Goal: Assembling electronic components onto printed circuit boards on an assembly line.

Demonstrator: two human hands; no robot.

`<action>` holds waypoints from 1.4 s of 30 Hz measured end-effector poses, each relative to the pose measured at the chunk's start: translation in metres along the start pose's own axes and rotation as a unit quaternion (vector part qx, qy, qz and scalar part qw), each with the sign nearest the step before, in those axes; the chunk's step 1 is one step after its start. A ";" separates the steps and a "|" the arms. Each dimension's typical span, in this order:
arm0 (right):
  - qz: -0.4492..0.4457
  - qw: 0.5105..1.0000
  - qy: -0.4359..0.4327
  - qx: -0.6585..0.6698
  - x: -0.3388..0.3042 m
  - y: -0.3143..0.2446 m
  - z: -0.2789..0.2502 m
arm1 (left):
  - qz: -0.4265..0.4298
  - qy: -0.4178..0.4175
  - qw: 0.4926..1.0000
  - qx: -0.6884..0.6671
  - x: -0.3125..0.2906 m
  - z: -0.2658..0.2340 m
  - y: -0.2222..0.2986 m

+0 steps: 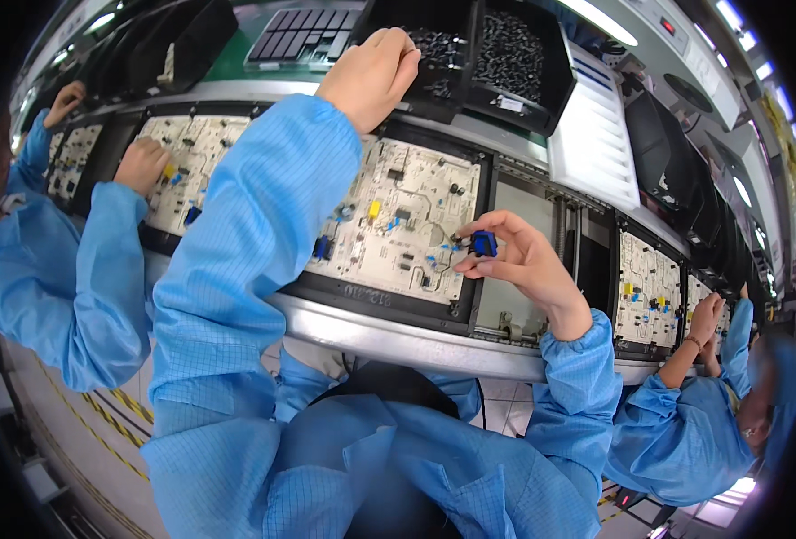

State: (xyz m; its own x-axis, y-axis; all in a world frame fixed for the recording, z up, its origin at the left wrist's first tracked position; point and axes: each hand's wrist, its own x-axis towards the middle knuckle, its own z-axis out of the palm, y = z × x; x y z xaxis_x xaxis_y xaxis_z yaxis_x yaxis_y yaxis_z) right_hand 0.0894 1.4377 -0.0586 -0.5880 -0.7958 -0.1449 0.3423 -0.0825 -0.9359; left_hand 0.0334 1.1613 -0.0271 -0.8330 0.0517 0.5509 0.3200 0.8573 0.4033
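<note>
Between the thumb and fingers of my right hand [533,269] is a small blue, box-shaped electronic component [483,242], held just over the right edge of a pale circuit board [389,211]. The board lies in a black frame and carries small black, blue and yellow parts. My left hand [373,76] is raised at the far side, beside a black bin [416,101] of small dark parts. Its fingers are drawn together, and whatever they may hold is hidden.
A second bin compartment of small dark parts [510,58] adjoins, with a white ribbed tray [594,135] to its right. Dark rectangular pieces [304,38] sit at the far left. Co-workers in blue sleeves [88,269] work at boards on both sides. A metal rail [398,337] edges the line.
</note>
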 end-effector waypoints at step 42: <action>-0.113 0.726 0.108 -0.670 0.000 0.016 0.056 | -0.015 0.080 0.978 -0.191 -0.078 -0.003 0.002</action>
State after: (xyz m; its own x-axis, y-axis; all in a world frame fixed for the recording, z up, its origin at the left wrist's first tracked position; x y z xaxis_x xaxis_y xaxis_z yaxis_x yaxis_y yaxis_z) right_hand 0.1358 1.4030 -0.0553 -0.6682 -0.7289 0.1490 -0.7162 0.5759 -0.3942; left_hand 0.0999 1.1572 -0.0673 -0.7733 -0.0780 0.6293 0.4665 0.6021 0.6480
